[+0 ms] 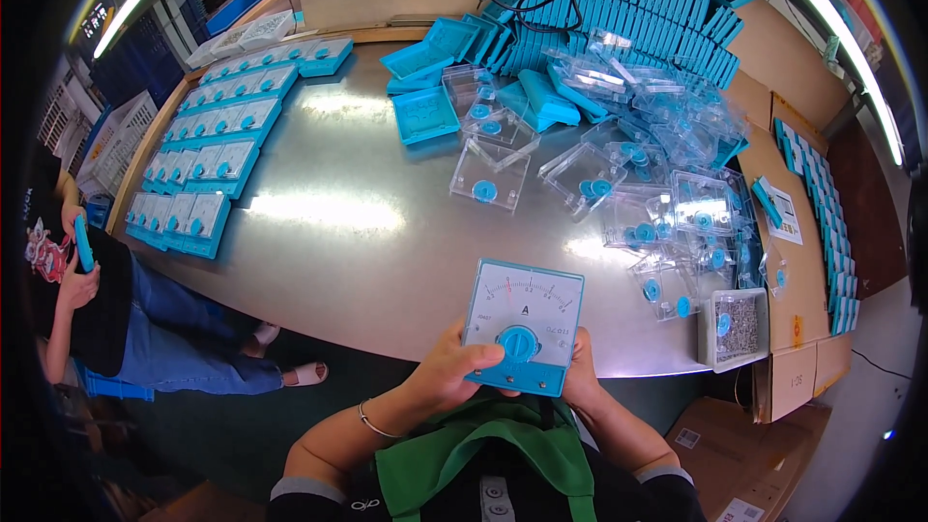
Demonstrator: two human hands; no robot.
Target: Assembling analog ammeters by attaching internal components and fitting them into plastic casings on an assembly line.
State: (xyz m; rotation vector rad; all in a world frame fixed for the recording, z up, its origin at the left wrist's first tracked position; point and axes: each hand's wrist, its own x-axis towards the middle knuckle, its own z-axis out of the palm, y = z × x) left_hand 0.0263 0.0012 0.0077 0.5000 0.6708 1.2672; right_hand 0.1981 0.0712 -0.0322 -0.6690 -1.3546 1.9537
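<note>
A blue analog ammeter (543, 321) with a white dial face and a round blue knob is held upright in front of my body, over the near table edge. My left hand (454, 364) grips its left side, thumb resting by the knob. Round the right side of the meter wraps my right hand (581, 372), its fingers mostly hidden behind the case. Farther off lie clear plastic covers (486, 174) with blue knobs, heaped toward the right (667, 126). Beyond them sit empty blue cases (426, 114).
Rows of finished-looking meters (200, 217) line the left of the metal table (338, 174). A tray of small metal parts (739, 329) stands at the right edge, beside cardboard (783, 309). Stacked blue cases (628, 5) rise at the back. Another person (87, 290) stands at left holding a blue item.
</note>
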